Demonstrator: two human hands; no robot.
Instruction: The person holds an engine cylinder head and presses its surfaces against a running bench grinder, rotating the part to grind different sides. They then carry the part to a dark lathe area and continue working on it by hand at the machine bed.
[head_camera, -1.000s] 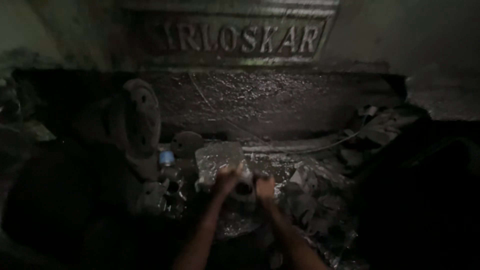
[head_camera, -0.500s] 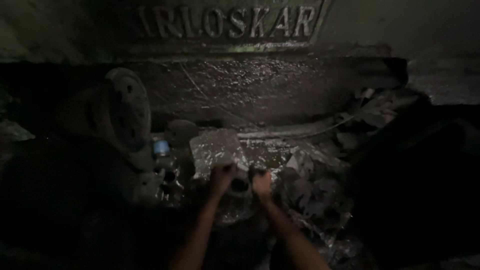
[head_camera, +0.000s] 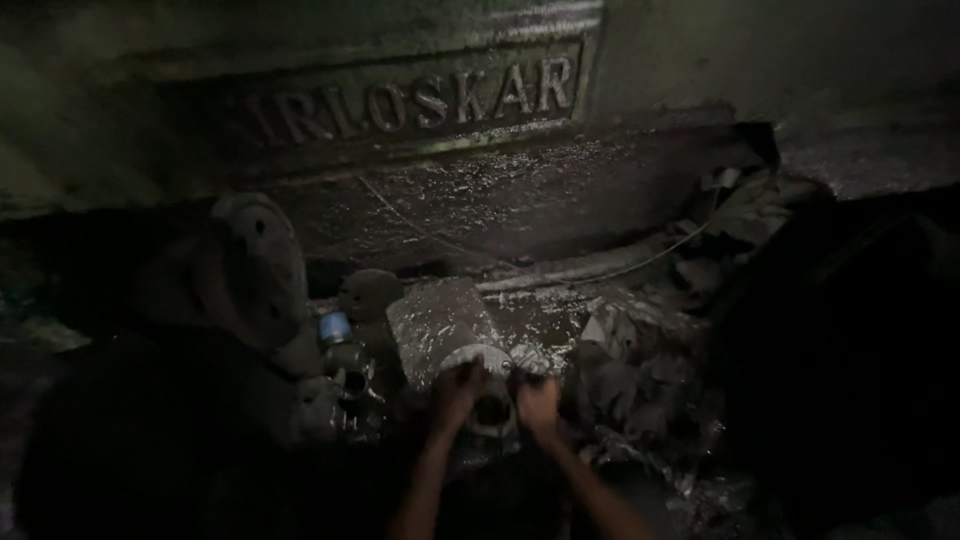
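Gripping a round, greasy metal part (head_camera: 490, 400) from both sides, the left hand (head_camera: 455, 393) and right hand (head_camera: 540, 405) close around it low in the dim scene, just below a grey block (head_camera: 435, 318), near a flanged disc (head_camera: 258, 262) and blue-capped piece (head_camera: 335, 327).

You have both hands on a round metal part (head_camera: 490, 385), dull grey and greasy-looking. The flat metal block (head_camera: 435, 320) behind it shines wet with oil. The cast machine body (head_camera: 480, 200) looks rough, matt and grimy; the perforated disc (head_camera: 255, 260) is dull metal.
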